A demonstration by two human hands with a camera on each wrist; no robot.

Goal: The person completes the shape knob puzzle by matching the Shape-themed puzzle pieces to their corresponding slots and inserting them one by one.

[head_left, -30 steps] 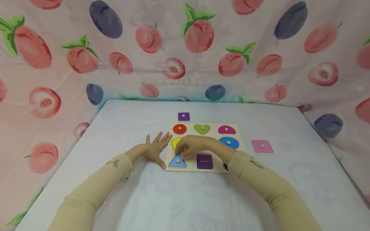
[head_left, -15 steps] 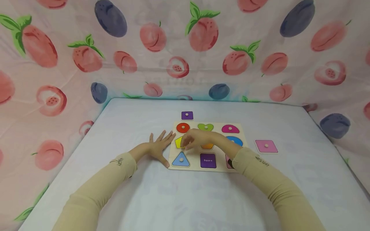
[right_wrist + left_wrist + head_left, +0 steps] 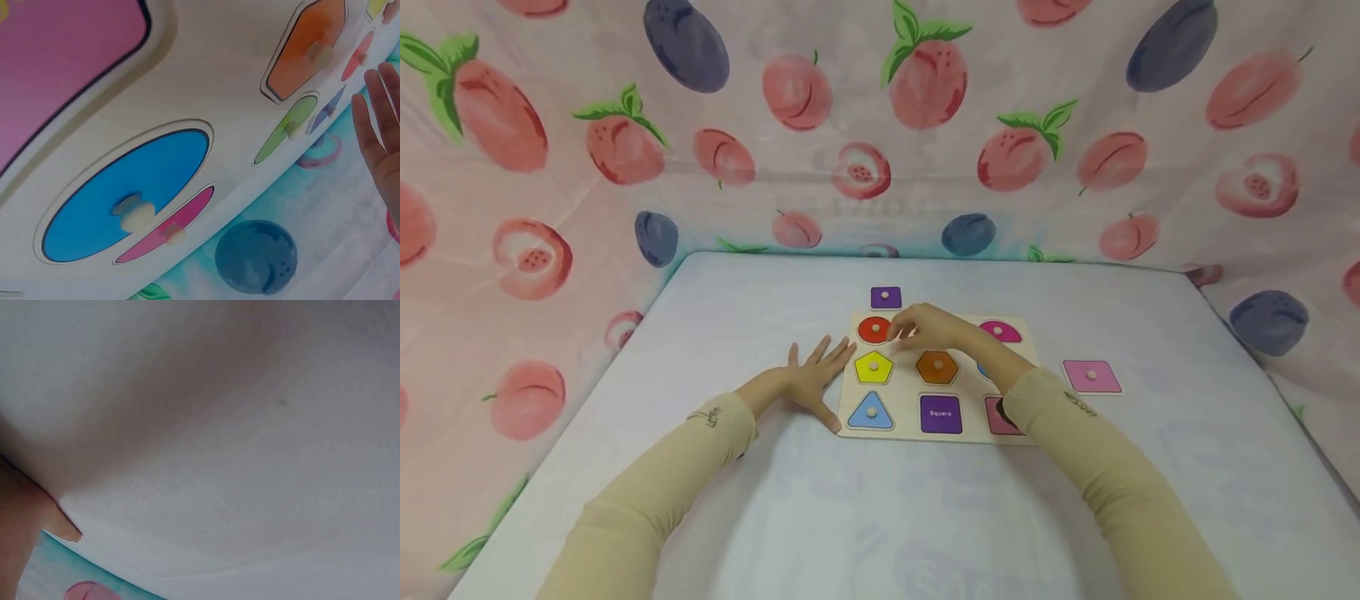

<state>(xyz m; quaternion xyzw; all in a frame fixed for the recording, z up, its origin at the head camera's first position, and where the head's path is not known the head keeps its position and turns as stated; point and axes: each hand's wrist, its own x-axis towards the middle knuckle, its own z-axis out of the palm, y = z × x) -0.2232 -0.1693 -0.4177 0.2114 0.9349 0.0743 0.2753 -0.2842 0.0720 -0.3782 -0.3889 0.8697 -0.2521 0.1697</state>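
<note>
A wooden knob puzzle board (image 3: 904,421) lies on the white table. My left hand (image 3: 811,383) rests flat with spread fingers along its left edge. My right hand (image 3: 928,327) hovers over the top row, fingers loosely bent and nothing held, covering the green heart piece (image 3: 289,128) in the head view. Its fingertips are beside the red circle piece (image 3: 872,330). Below sit the yellow pentagon (image 3: 867,367), orange hexagon (image 3: 928,367) and light blue triangle (image 3: 863,419). A purple recess (image 3: 941,422) reads "Square"; the pink recess (image 3: 1000,417) is partly behind my right sleeve.
A loose purple square piece (image 3: 877,297) lies behind the board, and a pink four-sided piece (image 3: 1105,379) lies to its right. Blue oval (image 3: 169,169) and magenta half-circle (image 3: 195,209) pieces sit in the board. Fruit-print cloth (image 3: 925,200) hangs behind the table.
My right hand has moved away from the blue triangle, up across the board to the top row, uncovering the pentagon and hexagon. My left hand has stayed at the board's edge.
</note>
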